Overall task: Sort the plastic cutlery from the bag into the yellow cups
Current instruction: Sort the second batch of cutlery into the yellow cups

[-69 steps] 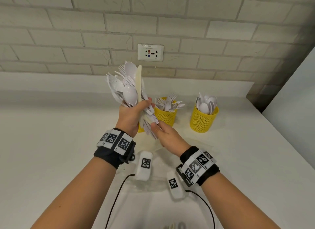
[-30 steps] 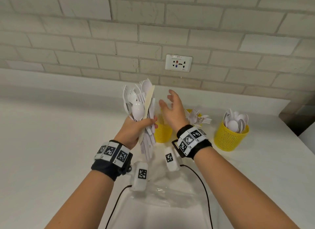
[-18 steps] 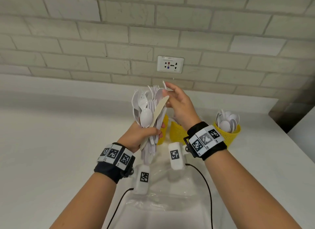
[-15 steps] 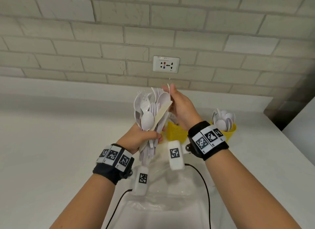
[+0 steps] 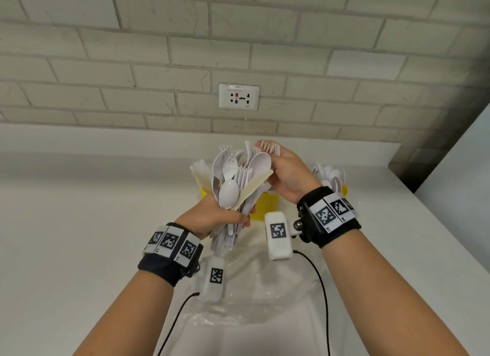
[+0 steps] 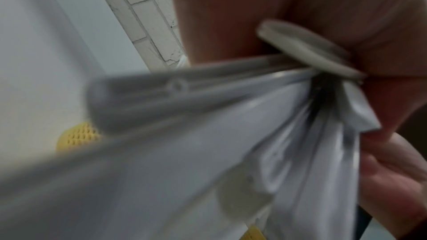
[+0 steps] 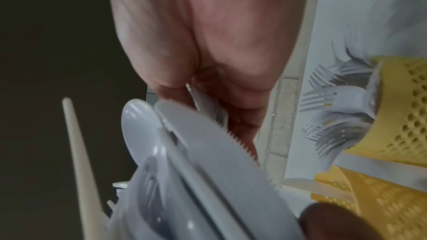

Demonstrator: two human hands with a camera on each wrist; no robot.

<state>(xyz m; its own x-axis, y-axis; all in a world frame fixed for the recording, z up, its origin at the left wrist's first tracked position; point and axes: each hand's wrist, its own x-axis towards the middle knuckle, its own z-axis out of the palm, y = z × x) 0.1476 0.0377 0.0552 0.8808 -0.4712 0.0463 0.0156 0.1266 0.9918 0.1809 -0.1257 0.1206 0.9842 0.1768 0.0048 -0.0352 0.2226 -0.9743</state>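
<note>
My left hand (image 5: 225, 217) grips a thick bundle of white plastic cutlery (image 5: 238, 180) upright above the counter; spoons, forks and a cream knife fan out of its top. At the bundle's top my right hand (image 5: 279, 160) pinches a white fork (image 5: 270, 146). Behind the hands stand three yellow mesh cups: the left cup (image 5: 204, 192) holds knives, the middle cup (image 5: 265, 204) is mostly hidden, the right cup (image 5: 343, 190) holds spoons. In the right wrist view my fingers (image 7: 208, 88) close on a thin white piece beside a serrated knife (image 7: 219, 143); a cup with forks (image 7: 411, 116) is at the right.
A clear plastic bag (image 5: 265, 292) lies flat on the white counter (image 5: 79, 236) below my wrists. A brick wall with a socket (image 5: 238, 97) rises behind the cups. A white panel (image 5: 464, 183) bounds the counter on the right.
My right hand rose from the bundle's handles to its top and took hold of a fork. The left hand kept its grip on the bundle.
</note>
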